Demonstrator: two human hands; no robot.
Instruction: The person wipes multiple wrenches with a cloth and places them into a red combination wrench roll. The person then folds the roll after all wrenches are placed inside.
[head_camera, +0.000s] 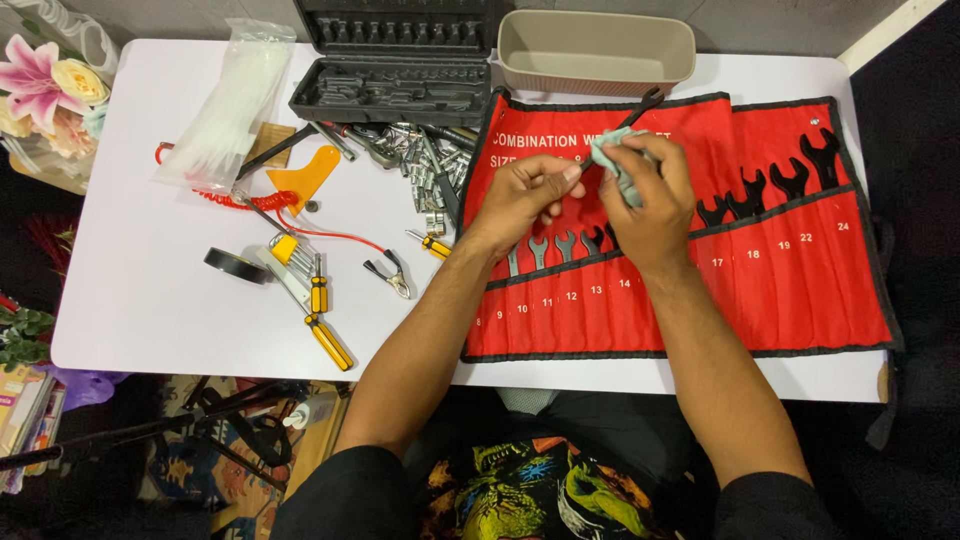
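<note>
A wrench roll lies on the right half of the worktop; behind it stands a tub. Left of the tub sits an open socket case, with loose sockets before it. Screwdrivers and a tape roll lie further left.

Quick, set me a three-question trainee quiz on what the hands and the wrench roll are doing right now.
1. True or false: the right hand presses a pale cloth around a dark wrench.
2. What does the left hand grip?
A. a yellow-handled screwdriver
B. the lower end of the same wrench
C. the roll of black tape
3. Fill in: the hands work above a ____ fabric wrench roll that lies open on the white table.

Key
1. True.
2. B; its fingertips pinch the wrench just left of the cloth, while the screwdrivers and tape lie untouched further left.
3. Red.
</note>
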